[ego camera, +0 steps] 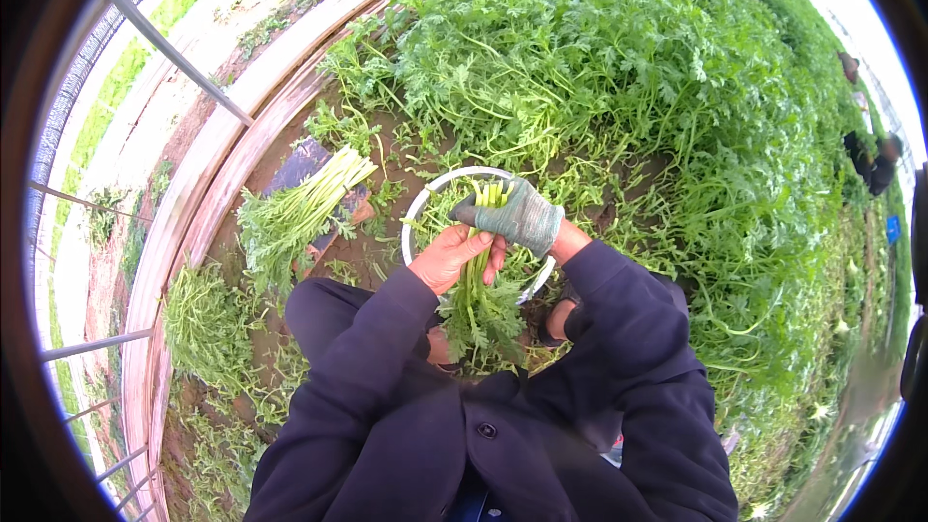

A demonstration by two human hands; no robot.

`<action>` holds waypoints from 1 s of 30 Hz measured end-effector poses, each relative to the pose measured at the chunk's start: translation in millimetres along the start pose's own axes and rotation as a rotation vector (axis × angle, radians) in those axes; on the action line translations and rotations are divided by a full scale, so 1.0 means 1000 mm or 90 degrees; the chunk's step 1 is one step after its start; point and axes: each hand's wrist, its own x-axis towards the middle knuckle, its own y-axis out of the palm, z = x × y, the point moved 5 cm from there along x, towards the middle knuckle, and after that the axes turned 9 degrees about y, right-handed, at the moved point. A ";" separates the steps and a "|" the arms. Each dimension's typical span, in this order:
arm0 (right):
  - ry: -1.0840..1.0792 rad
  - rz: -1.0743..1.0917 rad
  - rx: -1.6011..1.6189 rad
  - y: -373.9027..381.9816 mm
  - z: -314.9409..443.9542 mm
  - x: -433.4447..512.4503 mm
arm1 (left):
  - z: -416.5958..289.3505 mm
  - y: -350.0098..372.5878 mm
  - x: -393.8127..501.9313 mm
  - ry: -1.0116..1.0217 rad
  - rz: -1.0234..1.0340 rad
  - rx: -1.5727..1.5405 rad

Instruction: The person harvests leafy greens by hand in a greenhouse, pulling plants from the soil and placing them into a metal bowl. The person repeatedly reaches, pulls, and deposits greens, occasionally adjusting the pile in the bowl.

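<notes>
Between my hands is a small bunch of leafy greens [482, 308], cut stem ends up and feathery leaves hanging toward me. My bare left hand [458, 255] grips the stems, thumb across the front. Higher up, my right hand [518, 217], in a grey-green knitted glove with dark fingertips, closes around the stems just below their pale cut ends. Beneath both hands stands a round container with a whitish rim [417, 221], with loose leaves and stems inside; my hands hide part of it. Left of it, a larger pile of cut greens [312, 206] lies on a dark sheet [301, 163].
Dense growing greens [580, 51] fill the far side and right. Leaf scraps [210, 326] litter the soil at left. A pale plastic-like edging [196, 217] and metal poles [174, 51] border the left. At far right, another person [873, 159] is among the plants.
</notes>
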 end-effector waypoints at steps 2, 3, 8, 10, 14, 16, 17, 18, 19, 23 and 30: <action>-0.057 -0.026 -0.102 -0.006 0.015 -0.004 | 0.002 0.002 0.000 0.012 0.002 -0.007; -0.170 -0.098 -0.235 -0.017 0.034 -0.012 | 0.004 0.001 -0.002 -0.018 -0.022 -0.015; -0.299 -0.142 -0.210 -0.025 0.064 -0.035 | 0.001 0.011 0.002 0.004 -0.024 0.051; -0.255 -0.102 -0.558 0.000 0.049 -0.025 | 0.002 0.012 0.005 0.003 -0.031 0.094; -0.237 -0.142 -0.349 -0.012 0.038 -0.019 | 0.004 0.004 0.001 -0.008 -0.050 0.132; -0.304 -0.191 -0.272 -0.026 0.044 -0.026 | 0.005 -0.001 -0.001 -0.002 -0.076 0.105; -0.325 -0.235 -0.279 -0.034 0.046 -0.029 | 0.007 -0.007 0.001 -0.017 -0.094 0.097; -0.270 -0.250 -0.370 -0.033 0.045 -0.026 | 0.006 -0.013 0.001 -0.012 -0.128 0.104; -0.254 -0.247 -0.387 -0.027 0.042 -0.028 | 0.005 -0.018 0.002 0.004 -0.149 0.143; -0.125 -0.161 -0.692 0.008 0.025 -0.014 | 0.002 -0.025 0.004 0.037 -0.101 0.170; -0.185 -0.298 -0.321 -0.030 0.034 -0.018 | -0.015 -0.047 -0.001 0.081 -0.178 0.152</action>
